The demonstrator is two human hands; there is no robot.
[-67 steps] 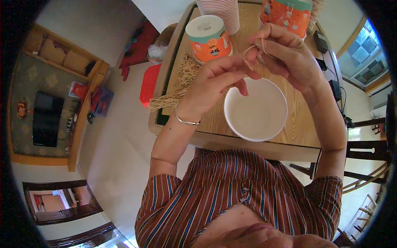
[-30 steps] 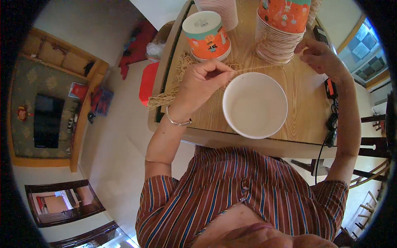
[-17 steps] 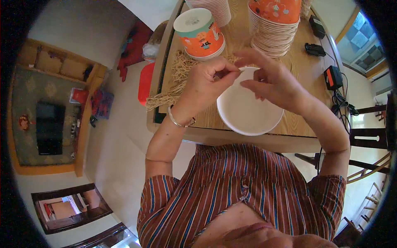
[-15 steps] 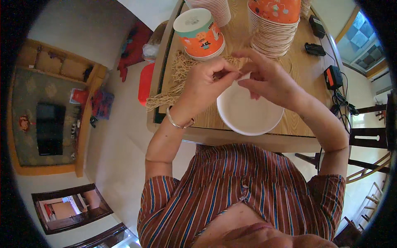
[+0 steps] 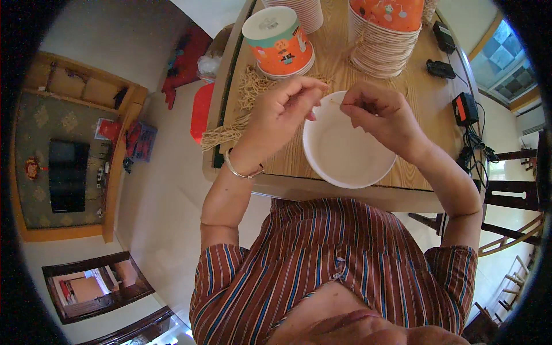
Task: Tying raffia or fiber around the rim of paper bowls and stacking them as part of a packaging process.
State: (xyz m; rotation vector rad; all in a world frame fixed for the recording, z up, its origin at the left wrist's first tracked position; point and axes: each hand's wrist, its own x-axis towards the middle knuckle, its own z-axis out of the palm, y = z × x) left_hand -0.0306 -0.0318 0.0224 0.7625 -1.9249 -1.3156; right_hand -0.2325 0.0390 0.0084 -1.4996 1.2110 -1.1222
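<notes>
Above the rim of a white paper bucket (image 5: pixel 348 152), my two hands are a short way apart. My right hand (image 5: pixel 382 115) is closed in a pinch, and a thin pale strand (image 5: pixel 335 102) pokes out from its fingertips. My left hand (image 5: pixel 287 112), with a bangle at the wrist, is loosely curled, its fingers apart, and I see nothing in it. Under and beside that hand lies a bundle of beige paper twine (image 5: pixel 224 135) on the wooden table (image 5: pixel 287 167). The open bucket stands upright near the table's front edge.
An upturned orange-and-green paper bucket (image 5: pixel 280 49) stands beyond my left hand. Behind are stacks of nested buckets (image 5: pixel 384 52), with another stack (image 5: pixel 302 14) at the far left. Black adapters (image 5: pixel 464 109) and cables lie along the right edge. A red stool (image 5: pixel 201 112) is at the left.
My hands were together at the fingertips and have drawn apart, the left one loosening. The strand now shows at my right fingertips. The bucket stays in place.
</notes>
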